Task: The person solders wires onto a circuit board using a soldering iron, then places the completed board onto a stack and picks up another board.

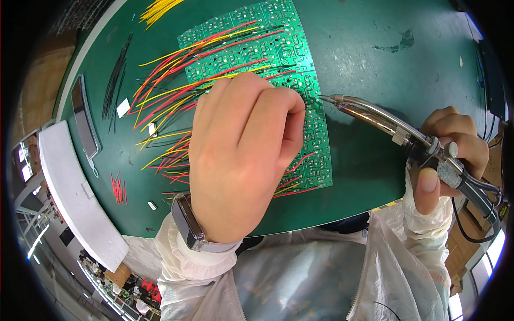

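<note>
A green panel of circuit boards lies on the table, with red, yellow and black wires running off it to the left. My left hand is over the panel, thumb and forefinger pinched together; what they hold is hidden behind the fingers. In my right hand is a soldering iron with a thin metal tube fixed along it. Its tip points left, at the right edge of the panel, close to my left fingertips. Whether the tip touches the board I cannot tell.
On the green table, loose yellow wires lie at the far left, black wires below them, and short red wires nearer me. A phone rests by the left edge. A white panel stands beyond that edge.
</note>
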Action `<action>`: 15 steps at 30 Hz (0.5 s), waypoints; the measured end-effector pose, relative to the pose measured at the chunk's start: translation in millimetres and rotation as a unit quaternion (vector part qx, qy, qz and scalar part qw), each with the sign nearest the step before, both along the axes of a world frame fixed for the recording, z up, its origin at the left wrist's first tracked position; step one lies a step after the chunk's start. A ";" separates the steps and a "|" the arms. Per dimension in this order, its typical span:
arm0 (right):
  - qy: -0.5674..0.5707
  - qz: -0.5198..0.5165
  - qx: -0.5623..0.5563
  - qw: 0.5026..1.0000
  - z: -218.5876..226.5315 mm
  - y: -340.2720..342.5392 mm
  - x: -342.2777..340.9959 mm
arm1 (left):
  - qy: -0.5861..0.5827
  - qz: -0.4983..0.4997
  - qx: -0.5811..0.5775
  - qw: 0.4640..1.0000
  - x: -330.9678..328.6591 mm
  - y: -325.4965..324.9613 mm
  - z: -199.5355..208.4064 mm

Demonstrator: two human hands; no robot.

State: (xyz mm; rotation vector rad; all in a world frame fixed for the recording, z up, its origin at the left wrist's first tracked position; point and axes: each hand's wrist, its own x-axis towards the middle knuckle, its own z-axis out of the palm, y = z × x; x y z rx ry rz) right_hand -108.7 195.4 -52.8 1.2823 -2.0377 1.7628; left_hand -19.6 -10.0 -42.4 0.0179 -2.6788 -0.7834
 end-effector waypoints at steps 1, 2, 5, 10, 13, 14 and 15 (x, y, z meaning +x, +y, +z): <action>0.001 -0.005 -0.005 1.000 -0.4 -0.3 -0.3 | -0.002 0.000 0.002 1.000 -0.1 0.2 0.8; 0.002 -0.010 -0.011 1.000 -0.6 -0.5 -0.8 | -0.001 0.000 0.001 1.000 -0.2 0.3 1.5; 0.006 -0.016 -0.021 1.000 -1.8 -0.8 -2.0 | -0.011 0.004 0.004 1.000 0.0 -0.3 2.8; 0.014 0.006 -0.026 1.000 -1.3 -1.6 -4.1 | -0.019 -0.011 -0.023 0.999 2.3 -3.1 5.2; 0.012 0.002 -0.014 1.000 0.1 -0.3 -2.9 | 0.012 -0.008 -0.004 1.000 2.7 -5.9 7.7; 0.010 -0.003 -0.001 1.000 0.3 -0.3 -2.3 | -0.001 0.003 0.007 1.000 4.2 -10.7 12.9; 0.014 -0.006 -0.003 1.000 -1.1 1.5 -1.9 | 0.021 0.027 0.006 0.999 1.1 -19.2 15.5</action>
